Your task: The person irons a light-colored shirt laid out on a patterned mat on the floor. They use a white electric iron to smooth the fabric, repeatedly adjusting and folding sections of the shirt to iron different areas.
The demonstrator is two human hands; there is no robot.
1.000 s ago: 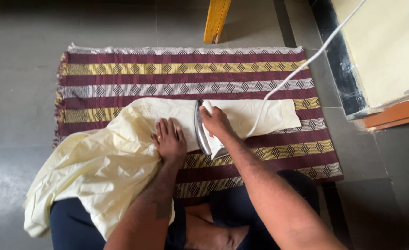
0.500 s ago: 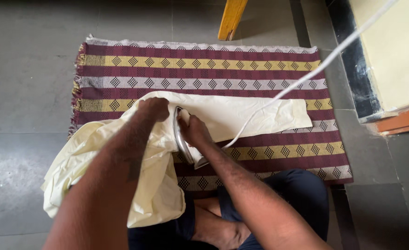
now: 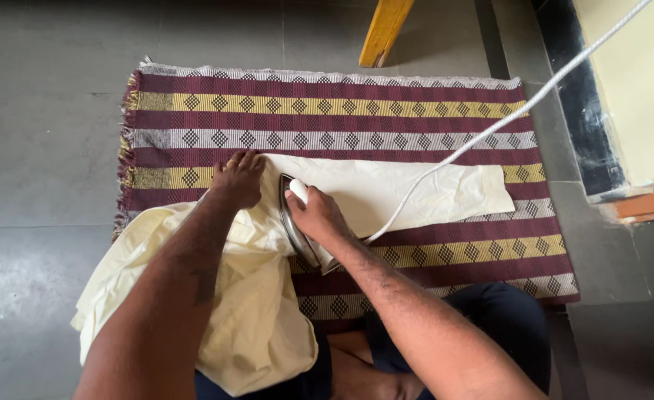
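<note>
With sleeve (image 3: 416, 189) running lengthwise rightward from iron (image 3: 297, 226): right hand (image 3: 318, 215) clamped on iron handle, nearer; left hand (image 3: 237, 178) flat, fingers together, pinning cloth just left of iron.

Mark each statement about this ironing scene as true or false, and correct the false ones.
1. The right hand grips the iron. True.
2. The garment is dark blue. False: it is pale yellow.
3. The left hand rests on the garment's far edge, left of the iron. True.
4. The garment lies on a bare wooden table. False: it lies on a striped woven mat on the floor.
5. The iron's white cord runs up toward the right. True.
6. The left hand holds the cord. False: it does not touch the cord.
</note>
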